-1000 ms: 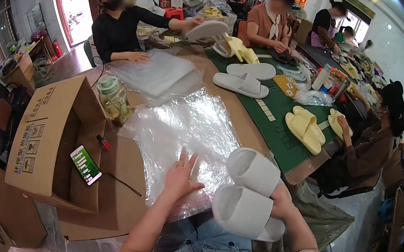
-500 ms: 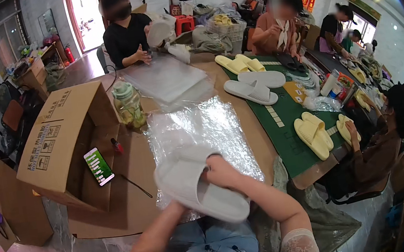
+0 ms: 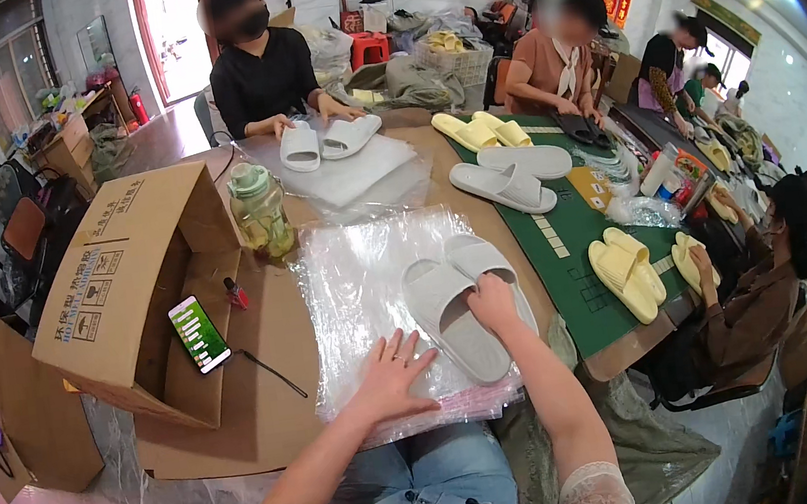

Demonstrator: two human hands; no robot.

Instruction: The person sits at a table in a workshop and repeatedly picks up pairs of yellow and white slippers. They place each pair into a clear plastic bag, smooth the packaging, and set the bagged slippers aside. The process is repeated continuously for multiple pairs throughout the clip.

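A pair of light grey slippers (image 3: 476, 349) rests on the right part of a stack of clear plastic bags (image 3: 348, 289). The two slippers lie side by side, the right one partly behind the other. My right hand (image 3: 497, 309) is closed on them at the straps, with its fingertips hidden. On the near part of the bags my left hand (image 3: 396, 376) lies flat, its fingers spread and nothing held. It is just left of the slippers' heel end.
A cardboard box (image 3: 97, 300) lies open at left, beside a phone (image 3: 199, 334), a small red bottle (image 3: 235, 293) and a green-lidded jar (image 3: 261, 214). More grey slippers (image 3: 506, 187) and yellow slippers (image 3: 625, 272) are on the green mat (image 3: 572, 307). Across the table a person handles white slippers (image 3: 349, 138).
My right hand has set the slippers down on the bags, to the right. My left hand has come out from under them onto the bags. The person opposite has lowered slippers to the table.
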